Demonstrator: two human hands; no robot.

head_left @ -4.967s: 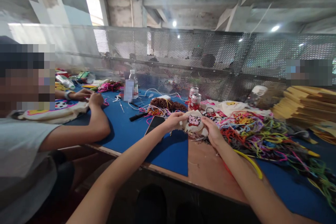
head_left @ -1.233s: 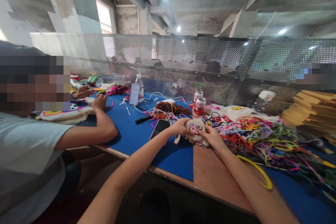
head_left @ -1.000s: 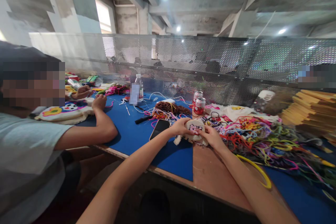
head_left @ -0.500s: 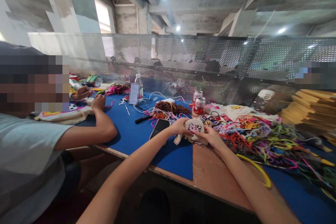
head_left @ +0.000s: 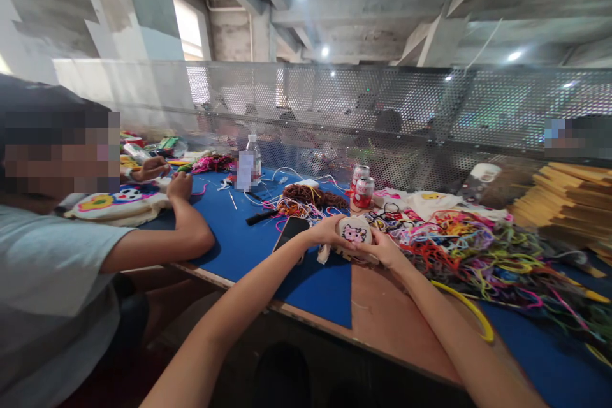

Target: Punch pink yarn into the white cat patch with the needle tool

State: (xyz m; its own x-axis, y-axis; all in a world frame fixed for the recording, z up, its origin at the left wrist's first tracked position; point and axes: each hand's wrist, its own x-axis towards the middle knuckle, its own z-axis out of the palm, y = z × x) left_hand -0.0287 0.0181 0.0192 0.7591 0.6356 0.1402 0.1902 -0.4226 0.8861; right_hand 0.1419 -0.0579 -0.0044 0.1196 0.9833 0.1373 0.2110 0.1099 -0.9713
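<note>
A small round embroidery hoop (head_left: 356, 231) of cream cloth, with a pink animal face outlined in black, is held upright above the table. My left hand (head_left: 329, 232) grips its left side, fingers closed round the edge. On the right side, my right hand (head_left: 384, 247) is closed on its lower edge, thumb in front. Loose cream cloth (head_left: 324, 254) hangs below the left hand. Just left of it, a dark phone (head_left: 291, 233) lies on the table, partly behind my forearm. The fingers behind the hoop are hidden.
Tangled coloured yarn (head_left: 459, 248) spreads to the right, with a yellow hoop (head_left: 468, 312) at the edge. Two red-and-silver cans (head_left: 363, 191), brown yarn (head_left: 306, 197) and a bottle (head_left: 253, 159) stand or lie further back. A co-worker (head_left: 52, 268) sits at the left. Perforated metal panels (head_left: 325, 95) close off the back.
The hoop has turned slightly, so its face shows more squarely to me. Both hands keep their hold in nearly the same place. The co-worker's head has shifted a little left.
</note>
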